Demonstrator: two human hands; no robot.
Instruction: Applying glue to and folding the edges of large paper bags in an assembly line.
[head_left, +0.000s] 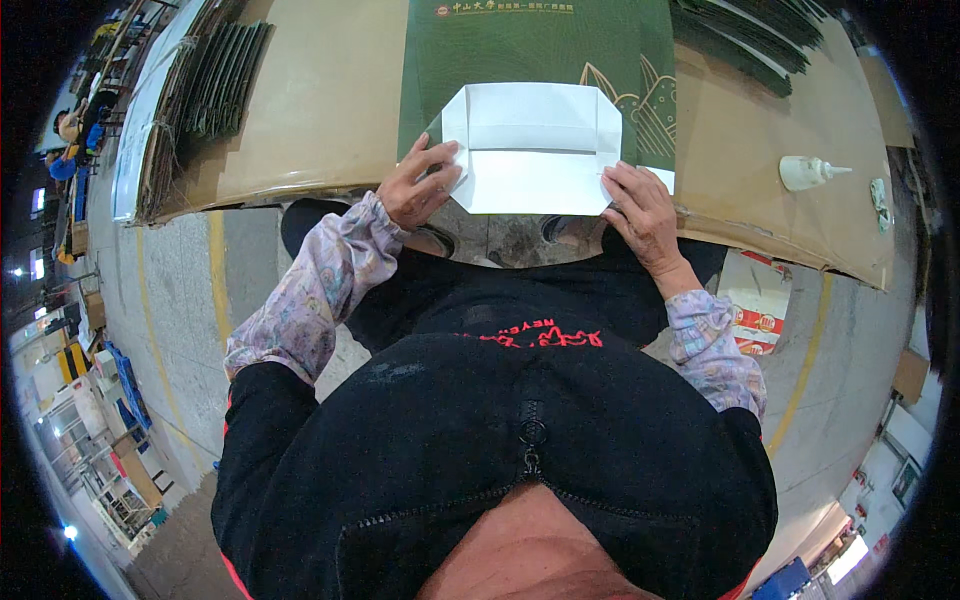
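Paper bag (540, 60), green and flattened, lies on the cardboard-covered table (320, 100) with its long axis running away from the person; its folded white bottom (533, 150) is the end nearest the table's front edge, its printed end farthest away. The white bottom forms one wide panel with slanted corners, its crease running left to right. One bag is under the hands. The left hand (415, 185) rests at the left corner of the white bottom, fingers spread flat and pressing on the fold, gripping nothing. The right hand (645, 210) lies at the right corner, fingers flat on the paper's edge, also clasping nothing. One white glue bottle (808, 172) lies on its side, right of the bag. Two stacks of flattened green bags (225, 75) (750, 40) sit left and right of the bag.
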